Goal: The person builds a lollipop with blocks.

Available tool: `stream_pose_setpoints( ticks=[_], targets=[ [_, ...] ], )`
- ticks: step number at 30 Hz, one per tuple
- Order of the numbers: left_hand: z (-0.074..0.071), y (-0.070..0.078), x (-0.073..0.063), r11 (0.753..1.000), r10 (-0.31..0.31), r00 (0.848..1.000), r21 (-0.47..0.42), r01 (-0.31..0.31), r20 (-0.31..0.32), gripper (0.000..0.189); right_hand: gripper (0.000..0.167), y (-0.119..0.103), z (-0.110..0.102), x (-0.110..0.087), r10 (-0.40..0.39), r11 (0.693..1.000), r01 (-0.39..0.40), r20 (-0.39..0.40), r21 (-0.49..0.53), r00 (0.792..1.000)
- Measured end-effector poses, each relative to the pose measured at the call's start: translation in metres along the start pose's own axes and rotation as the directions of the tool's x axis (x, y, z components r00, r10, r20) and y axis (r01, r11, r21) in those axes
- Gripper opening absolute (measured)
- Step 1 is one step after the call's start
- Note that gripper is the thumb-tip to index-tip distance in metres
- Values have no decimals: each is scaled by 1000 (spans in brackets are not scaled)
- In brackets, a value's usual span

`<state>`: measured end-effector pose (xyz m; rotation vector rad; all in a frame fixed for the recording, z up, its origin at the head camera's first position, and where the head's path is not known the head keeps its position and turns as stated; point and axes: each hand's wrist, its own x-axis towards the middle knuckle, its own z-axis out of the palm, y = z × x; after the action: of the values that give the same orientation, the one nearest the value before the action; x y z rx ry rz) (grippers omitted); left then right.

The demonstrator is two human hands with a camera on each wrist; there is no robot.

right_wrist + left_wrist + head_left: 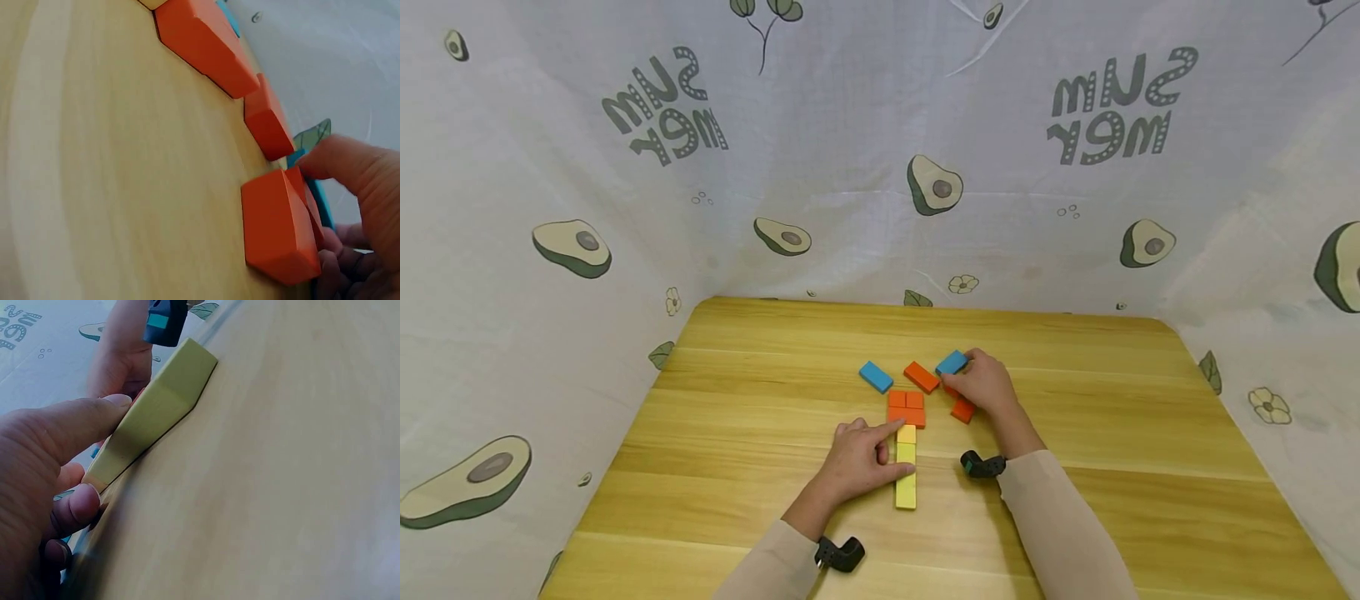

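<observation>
right hand (983, 385) partly hides orange block (304, 190)

Mirrored "SUMMER" (1108, 104), twice, on cloth (850, 125)

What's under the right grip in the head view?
An orange block sticks out from under the right grip; more orange shows just beyond it. Whatever else lies beneath the palm is covered.
</observation>
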<state>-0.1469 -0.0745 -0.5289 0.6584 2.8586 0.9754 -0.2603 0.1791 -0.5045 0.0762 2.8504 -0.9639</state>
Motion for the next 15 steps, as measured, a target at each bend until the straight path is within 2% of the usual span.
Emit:
stream_pose_setpoints(
  ticks=[3,9,12,15],
  targets=[
    [1,0,1,1000,-6,1000,5,6,5,73,67,7,-1,-4,-42,998,42,-2,50,999],
    [1,0,2,1000,-11,1000,6,11,7,73,61,12,-3,-16,-131,987,126,48,99,990],
    [1,0,3,1000,-19,1000,5,19,12,73,58,10,-7,-24,-209,976,204,66,81,976],
    [1,0,3,1000,-26,1000,2,26,16,73,56,9,-11,-31,-295,955,295,117,11,948]
  ],
)
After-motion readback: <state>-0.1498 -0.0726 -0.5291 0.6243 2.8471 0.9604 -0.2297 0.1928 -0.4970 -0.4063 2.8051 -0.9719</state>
